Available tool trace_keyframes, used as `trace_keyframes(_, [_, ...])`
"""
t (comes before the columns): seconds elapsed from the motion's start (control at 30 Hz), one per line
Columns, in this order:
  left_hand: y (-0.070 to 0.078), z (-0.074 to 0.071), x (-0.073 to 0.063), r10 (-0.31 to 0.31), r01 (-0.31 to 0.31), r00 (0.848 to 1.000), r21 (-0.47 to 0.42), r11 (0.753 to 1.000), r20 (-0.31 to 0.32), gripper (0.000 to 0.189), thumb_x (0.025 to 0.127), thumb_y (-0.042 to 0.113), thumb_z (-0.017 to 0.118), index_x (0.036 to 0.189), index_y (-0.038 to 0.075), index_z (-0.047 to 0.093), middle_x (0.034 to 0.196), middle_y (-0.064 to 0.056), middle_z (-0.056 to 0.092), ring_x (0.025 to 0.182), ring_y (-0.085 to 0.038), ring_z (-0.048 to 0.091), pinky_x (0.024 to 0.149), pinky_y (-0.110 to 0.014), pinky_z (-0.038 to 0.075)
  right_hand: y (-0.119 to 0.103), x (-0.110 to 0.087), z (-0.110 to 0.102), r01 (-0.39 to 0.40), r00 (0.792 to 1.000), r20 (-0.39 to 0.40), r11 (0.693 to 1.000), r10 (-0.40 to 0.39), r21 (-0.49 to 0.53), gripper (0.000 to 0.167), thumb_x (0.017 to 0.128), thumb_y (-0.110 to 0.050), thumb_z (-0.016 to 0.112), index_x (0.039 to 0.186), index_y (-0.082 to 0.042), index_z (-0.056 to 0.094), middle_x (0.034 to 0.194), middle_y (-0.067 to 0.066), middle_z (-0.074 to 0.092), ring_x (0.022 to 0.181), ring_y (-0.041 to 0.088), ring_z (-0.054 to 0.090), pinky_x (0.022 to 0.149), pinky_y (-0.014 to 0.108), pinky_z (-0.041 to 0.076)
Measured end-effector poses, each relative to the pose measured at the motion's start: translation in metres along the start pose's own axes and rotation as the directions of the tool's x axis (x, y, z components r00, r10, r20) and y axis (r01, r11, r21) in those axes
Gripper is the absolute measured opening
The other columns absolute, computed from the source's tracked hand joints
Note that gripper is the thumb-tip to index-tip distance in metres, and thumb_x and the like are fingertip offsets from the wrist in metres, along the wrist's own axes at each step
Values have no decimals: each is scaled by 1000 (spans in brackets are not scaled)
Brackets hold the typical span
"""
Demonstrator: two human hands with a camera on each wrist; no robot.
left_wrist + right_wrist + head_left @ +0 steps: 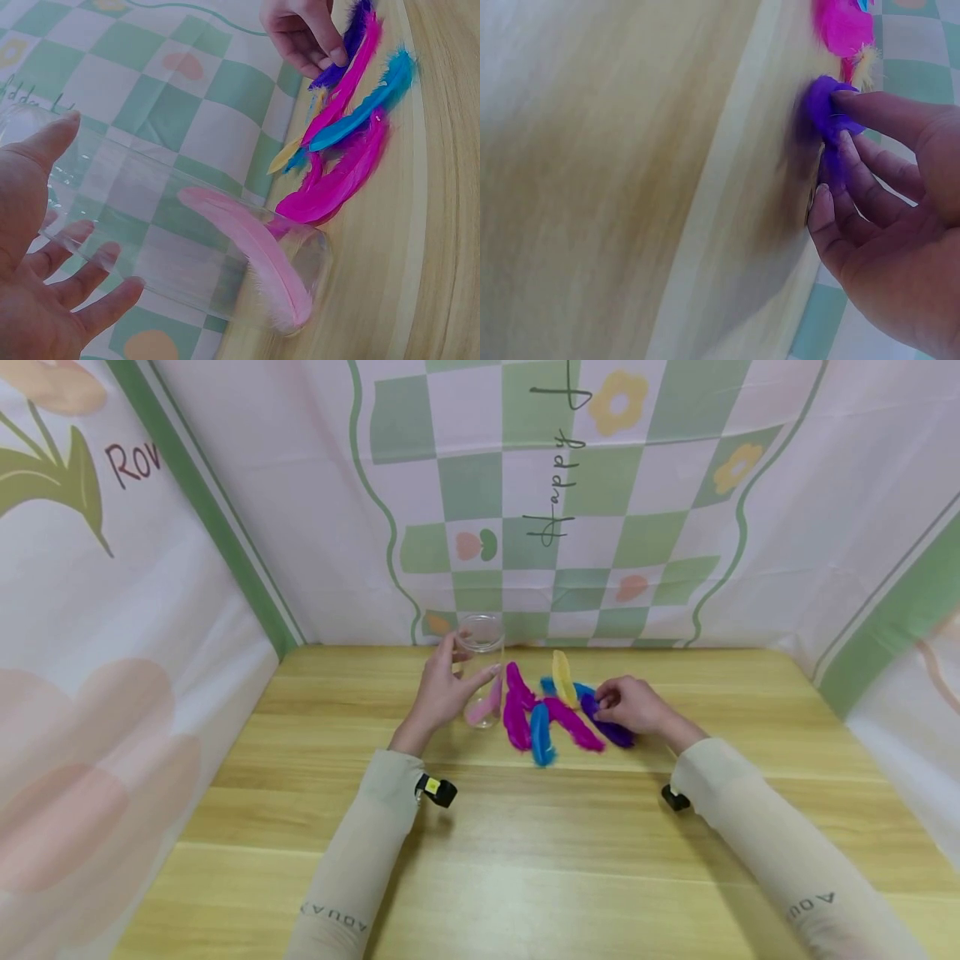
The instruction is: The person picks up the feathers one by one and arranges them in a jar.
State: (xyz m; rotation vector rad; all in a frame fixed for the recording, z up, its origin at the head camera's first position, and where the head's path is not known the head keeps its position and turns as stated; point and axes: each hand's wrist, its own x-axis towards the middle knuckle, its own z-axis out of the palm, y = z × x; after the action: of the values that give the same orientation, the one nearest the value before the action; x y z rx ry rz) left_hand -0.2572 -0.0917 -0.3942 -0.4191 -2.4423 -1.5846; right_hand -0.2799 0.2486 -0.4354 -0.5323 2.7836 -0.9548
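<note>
My left hand holds a tall clear jar upright at the back of the table, thumb on its near side and fingers round the far side. A light pink feather leans inside, near the jar's bottom. Right of the jar, my right hand pinches a purple feather between thumb and fingertips, close over the tabletop. Beside that hand lie several loose feathers: magenta feathers, a blue feather in front, another blue one partly covered, and a yellow feather.
The wooden table ends at a hanging cloth with green and white checks, right behind the jar and feathers. More printed cloth hangs along the left and right sides. A small black wrist camera sits at the left cuff.
</note>
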Motion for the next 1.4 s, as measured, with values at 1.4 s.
trace_keyframes(1.4, [-1, 0, 1, 19, -19, 1000, -8, 1000, 9, 77, 90, 43, 80, 147, 7, 43, 139, -12, 54, 124, -30, 57, 103, -52, 51, -2, -7, -18, -48, 999, 20, 989, 46, 137, 16, 95, -12, 73, 103, 2, 73, 91, 11, 72, 79, 17, 61, 69, 25, 52])
